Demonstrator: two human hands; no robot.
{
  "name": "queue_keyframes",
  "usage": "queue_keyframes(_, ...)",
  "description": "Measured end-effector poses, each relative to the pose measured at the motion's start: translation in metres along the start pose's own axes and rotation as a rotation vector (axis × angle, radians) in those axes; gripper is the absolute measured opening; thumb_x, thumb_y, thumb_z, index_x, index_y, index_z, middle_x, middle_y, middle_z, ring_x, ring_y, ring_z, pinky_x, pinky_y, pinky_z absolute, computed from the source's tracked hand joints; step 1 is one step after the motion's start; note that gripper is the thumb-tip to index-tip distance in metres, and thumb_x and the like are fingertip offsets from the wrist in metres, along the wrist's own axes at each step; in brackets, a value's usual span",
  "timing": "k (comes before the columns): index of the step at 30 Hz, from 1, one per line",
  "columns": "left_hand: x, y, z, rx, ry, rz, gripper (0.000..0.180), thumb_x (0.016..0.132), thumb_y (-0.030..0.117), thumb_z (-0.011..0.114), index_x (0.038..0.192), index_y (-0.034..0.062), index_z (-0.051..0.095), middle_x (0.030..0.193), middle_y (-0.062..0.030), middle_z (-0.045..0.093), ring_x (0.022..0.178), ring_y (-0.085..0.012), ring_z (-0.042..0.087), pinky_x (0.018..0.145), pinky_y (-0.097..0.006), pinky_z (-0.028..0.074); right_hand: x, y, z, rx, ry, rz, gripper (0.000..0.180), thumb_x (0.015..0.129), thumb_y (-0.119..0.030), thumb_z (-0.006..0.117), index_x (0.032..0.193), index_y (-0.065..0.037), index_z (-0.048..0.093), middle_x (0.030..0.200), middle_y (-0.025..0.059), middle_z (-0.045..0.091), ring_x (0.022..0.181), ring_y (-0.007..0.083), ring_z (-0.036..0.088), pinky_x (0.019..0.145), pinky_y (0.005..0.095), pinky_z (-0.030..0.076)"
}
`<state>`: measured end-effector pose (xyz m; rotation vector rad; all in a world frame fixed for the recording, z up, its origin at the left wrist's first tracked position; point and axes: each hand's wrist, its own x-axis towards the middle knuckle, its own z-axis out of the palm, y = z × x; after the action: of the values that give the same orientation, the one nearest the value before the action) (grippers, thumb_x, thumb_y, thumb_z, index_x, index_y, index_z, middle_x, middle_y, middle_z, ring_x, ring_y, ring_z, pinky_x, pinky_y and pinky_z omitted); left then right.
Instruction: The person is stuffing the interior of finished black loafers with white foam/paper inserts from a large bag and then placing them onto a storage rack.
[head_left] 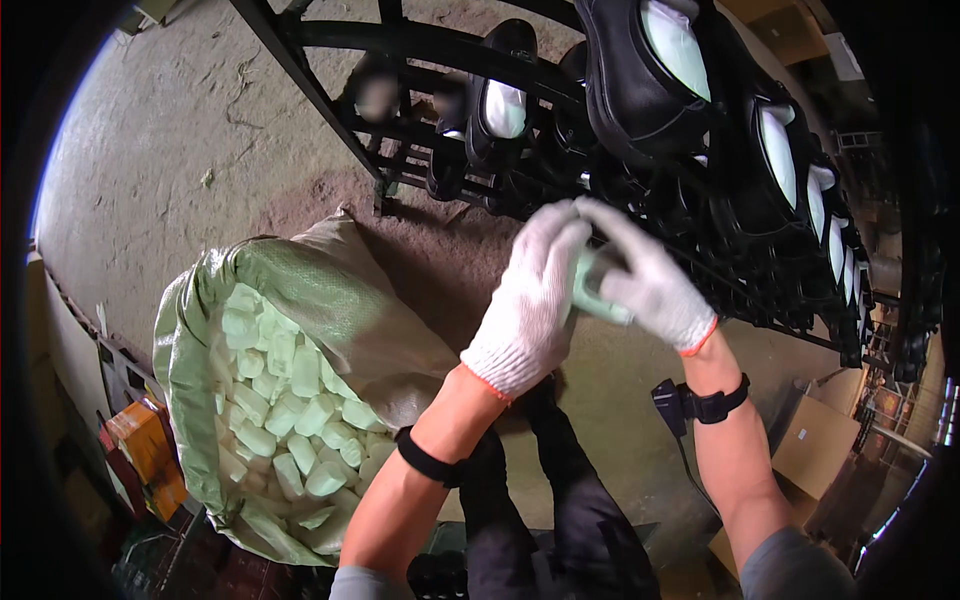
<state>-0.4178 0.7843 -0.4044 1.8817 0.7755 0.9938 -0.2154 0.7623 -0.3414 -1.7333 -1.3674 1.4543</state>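
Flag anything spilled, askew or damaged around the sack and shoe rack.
Nothing stands out: the pale green pieces lie jumbled but within the open woven sack, and no damage shows on the black shoes on the black rack.

**Left hand [532, 290] and right hand [658, 285] meet on a pale green piece [600, 304]**

I hold it between both palms, in 2 white knit gloves [515, 345] with orange cuffs; my right fingers blur. They show against the near edge of a black rack [430, 42], where black shoes [640, 120] with white stuffing line the shelves. Near its left corner, my open sack [350, 290] rests on the floor [150, 130], similar pale pieces [285, 415] heaped inside its rim.
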Motion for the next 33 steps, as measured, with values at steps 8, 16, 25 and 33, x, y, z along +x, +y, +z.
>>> queue_keyframes(8,-0.022,0.005,0.022,0.041,-0.032,-0.151,0.057,0.085,-0.003,0.071,0.141,0.0013,0.062,0.143,-0.0256,0.062,0.135,-0.0473,0.059,0.114,-0.051,0.052,0.111,0.044,-0.005,0.09,0.939,-0.382,0.056,0.102,-0.019,0.074,0.151,0.0,0.056,0.142,0.0172,0.07,0.127,0.029,0.07,0.112,0.041,0.052)
queue_keyframes(16,-0.145,0.021,-0.02,0.038,-0.077,-0.332,0.043,0.087,-0.005,0.072,0.129,0.0026,0.069,0.13,-0.0192,0.069,0.122,-0.0422,0.067,0.105,-0.049,0.057,0.171,0.026,0.035,-0.766,0.9,0.041,0.055,0.089,-0.057,0.074,0.109,-0.006,0.084,0.104,0.0216,0.082,0.105,0.0423,0.079,0.096,0.0468,0.06)
queue_keyframes(25,-0.264,0.002,-0.158,0.443,0.649,-0.65,0.042,0.084,-0.011,0.07,0.125,0.0019,0.071,0.127,-0.0201,0.071,0.123,-0.0379,0.069,0.106,-0.045,0.056,0.142,0.022,0.028,-0.76,0.752,-0.06,0.042,0.102,-0.044,0.069,0.123,-0.008,0.078,0.113,0.0235,0.079,0.106,0.0401,0.076,0.097,0.0453,0.056)
queue_keyframes(33,-0.394,-0.136,-0.239,0.889,0.189,-1.245,0.079,0.091,0.037,0.082,0.158,0.0129,0.049,0.158,-0.023,0.053,0.149,-0.0455,0.046,0.122,-0.056,0.042,0.145,0.034,0.008,-1.021,0.478,-0.063,0.042,0.113,-0.04,0.058,0.135,-0.008,0.073,0.126,0.0212,0.077,0.118,0.0398,0.073,0.107,0.0445,0.053)
